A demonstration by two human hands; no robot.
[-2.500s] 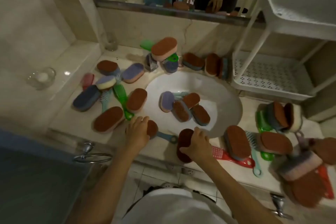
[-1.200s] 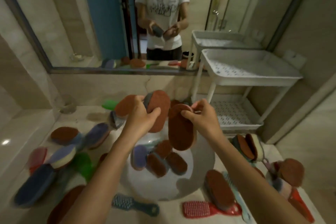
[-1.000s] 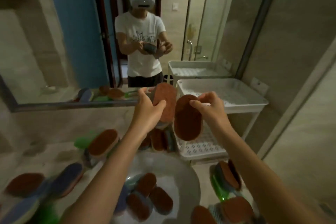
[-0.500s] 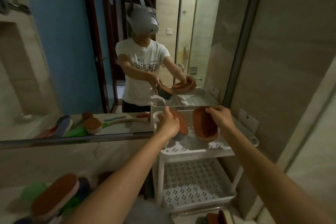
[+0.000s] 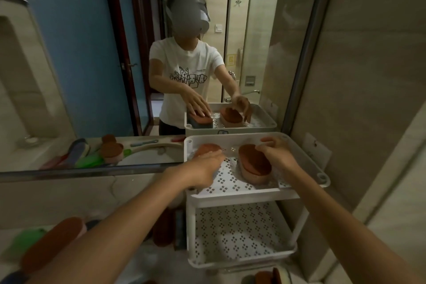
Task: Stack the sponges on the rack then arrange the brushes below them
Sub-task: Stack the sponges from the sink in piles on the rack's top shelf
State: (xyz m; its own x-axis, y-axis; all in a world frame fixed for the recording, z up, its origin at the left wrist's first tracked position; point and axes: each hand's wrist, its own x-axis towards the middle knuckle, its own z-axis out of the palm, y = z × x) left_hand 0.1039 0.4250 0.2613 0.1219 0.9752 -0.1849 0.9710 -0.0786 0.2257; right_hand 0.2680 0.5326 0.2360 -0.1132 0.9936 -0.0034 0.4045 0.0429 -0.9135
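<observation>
Okay, head view only.
Rack: white two-tier rack (image 5: pixel 242 193) at right, backed against the mirror (image 5: pixel 76 71) and the right wall.
Top tray: perforated floor, two sponges in it, apart from each other.
Right sponge: brown-topped sponge (image 5: pixel 253 163) with pinkish body, lies flat, right half of top tray.
Right hand: right hand (image 5: pixel 280 157) over the far right edge of that sponge, fingers spread and curled loosely, tips touching its brown top; looks like a loose grasp, not a firm clamp.
Left sponge: second brown-topped sponge (image 5: pixel 206 148) at far left of top tray, mostly hidden behind the hand.
Left hand: left hand (image 5: pixel 200 168) blurred, fingers stretched forward and flat onto that sponge; mirror shows the palm pressing on top, fingers extended, not wrapped around it.
Lower tray: lower tray (image 5: pixel 239 237) perforated, bare floor visible.
Counter: counter (image 5: pixel 147 260) near left, dim; a brown-topped sponge (image 5: pixel 53 237) lies on something green (image 5: pixel 25 241), blurred.
Beside rack: two dark sponges stand on edge (image 5: pixel 169 228) just left of the lower tray.
Near right: more sponges (image 5: pixel 272 276) at bottom edge, partly cut off.
Brushes: only seen in the mirror, small, on the reflected counter.
</observation>
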